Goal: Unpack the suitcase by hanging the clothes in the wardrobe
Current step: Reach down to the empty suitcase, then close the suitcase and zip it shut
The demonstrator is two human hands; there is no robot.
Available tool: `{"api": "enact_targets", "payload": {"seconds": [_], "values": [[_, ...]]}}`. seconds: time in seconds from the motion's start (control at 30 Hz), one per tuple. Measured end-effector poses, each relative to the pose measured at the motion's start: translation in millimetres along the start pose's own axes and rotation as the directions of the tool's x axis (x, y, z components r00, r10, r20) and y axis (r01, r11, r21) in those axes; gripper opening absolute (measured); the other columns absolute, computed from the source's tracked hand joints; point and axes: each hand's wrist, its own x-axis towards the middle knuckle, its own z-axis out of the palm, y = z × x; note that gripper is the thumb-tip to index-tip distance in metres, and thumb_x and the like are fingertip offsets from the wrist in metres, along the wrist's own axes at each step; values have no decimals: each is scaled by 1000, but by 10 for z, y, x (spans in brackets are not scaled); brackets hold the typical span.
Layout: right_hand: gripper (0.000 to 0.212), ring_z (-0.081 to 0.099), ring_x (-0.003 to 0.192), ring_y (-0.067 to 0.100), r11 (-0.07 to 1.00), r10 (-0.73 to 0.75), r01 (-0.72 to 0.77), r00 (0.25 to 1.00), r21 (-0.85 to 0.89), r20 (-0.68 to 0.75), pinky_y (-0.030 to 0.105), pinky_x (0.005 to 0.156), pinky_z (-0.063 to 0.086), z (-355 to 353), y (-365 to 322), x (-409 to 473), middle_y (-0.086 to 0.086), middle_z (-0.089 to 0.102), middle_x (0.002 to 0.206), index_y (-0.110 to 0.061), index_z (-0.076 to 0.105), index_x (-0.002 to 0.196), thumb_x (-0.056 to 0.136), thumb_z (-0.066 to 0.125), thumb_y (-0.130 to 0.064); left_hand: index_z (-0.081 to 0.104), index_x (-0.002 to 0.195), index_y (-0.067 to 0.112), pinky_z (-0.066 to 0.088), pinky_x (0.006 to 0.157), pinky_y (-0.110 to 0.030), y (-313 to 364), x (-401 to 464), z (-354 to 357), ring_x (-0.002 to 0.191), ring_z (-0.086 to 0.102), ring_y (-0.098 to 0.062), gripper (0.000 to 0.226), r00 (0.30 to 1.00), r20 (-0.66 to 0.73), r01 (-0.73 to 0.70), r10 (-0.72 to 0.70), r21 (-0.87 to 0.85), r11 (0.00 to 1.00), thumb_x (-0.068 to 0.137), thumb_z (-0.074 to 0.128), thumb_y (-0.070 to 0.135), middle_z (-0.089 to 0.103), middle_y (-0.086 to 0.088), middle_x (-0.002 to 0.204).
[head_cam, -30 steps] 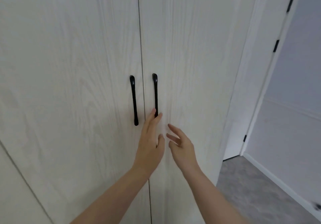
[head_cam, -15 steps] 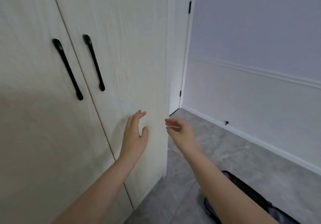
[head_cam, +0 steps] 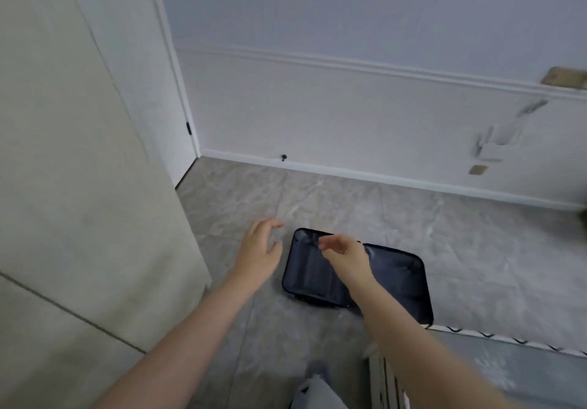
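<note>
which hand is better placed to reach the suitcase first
Right, probably. The right hand is over the dark suitcase on the floor, while the left hand hangs over bare tile beside it.

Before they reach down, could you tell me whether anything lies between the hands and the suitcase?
Nothing visible does. The dark suitcase lies shut on bare floor, with the empty left hand and right hand open above it.

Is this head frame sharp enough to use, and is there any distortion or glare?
Head view: soft and motion-blurred throughout, worst at the right edge; the wall moulding bows from wide-angle distortion; lighting is flat and dim, with no glare; the suitcase, left hand and right hand remain recognisable.
</note>
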Motion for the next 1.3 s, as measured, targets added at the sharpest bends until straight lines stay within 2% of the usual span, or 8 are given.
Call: {"api": "enact_targets", "payload": {"seconds": [0.23,0.43,0.7,0.93,1.0,1.07,1.13,1.3], "values": [[22,62,86,4,989,146,-145,987,18,-72,16,74,45,-493,485,234,-12,70,91,-24,72,98,89,61,-7,47,136,9,38,108,-33,210,480,569,127,49,-24,45,986,148,82,-82,3,997,92,57,6,44,-10,139],[19,63,87,7,975,222,-218,971,50,-94,17,71,47,-1004,830,740,-11,70,90,-27,71,95,90,64,-10,43,138,18,37,84,-12,345,967,1242,110,57,-14,47,950,272,166,-155,-18,986,94,55,9,43,-4,142],[16,61,84,8,948,318,-317,934,31,-162,24,75,48,-1331,1108,1483,-10,68,92,-26,69,100,90,63,-14,37,144,24,38,67,-8,173,1393,1846,94,57,-2,52,864,393,334,-316,25,942,96,53,14,46,-1,138],[15,62,86,11,903,429,-420,880,87,-203,30,77,52,-1130,1235,1915,-7,66,90,-26,68,101,89,67,-18,38,143,21,37,46,-9,-239,1938,2003,49,49,0,48,797,507,318,-327,107,942,97,52,13,50,-1,84],[14,64,87,13,889,458,-439,857,130,-238,27,73,49,-1061,1252,2020,-6,67,91,-26,68,101,89,68,-18,36,145,22,39,54,-8,-372,2176,2051,63,57,0,50,770,565,280,-295,117,953,98,51,16,58,-8,111],[12,64,85,12,858,514,-484,804,175,-298,23,68,47,-923,1265,2125,-7,67,90,-27,68,99,90,68,-19,35,146,22,44,82,-17,-556,2442,2116,108,60,-13,51,724,634,228,-272,152,962,98,52,18,44,-6,145],[12,62,81,7,830,557,-521,765,199,-323,21,64,46,-773,1264,2173,-7,67,91,-29,67,98,90,67,-20,36,145,21,41,101,-30,-694,2654,2158,131,47,-19,50,695,672,196,-255,164,967,98,52,18,39,-3,151],[15,65,78,13,730,683,-611,635,307,-361,21,58,45,-339,1425,2405,-1,71,90,-28,69,97,90,59,-19,39,143,20,42,98,-31,-1053,3174,2368,122,51,-18,46,653,727,123,-212,174,977,98,51,17,44,-3,146]]}}
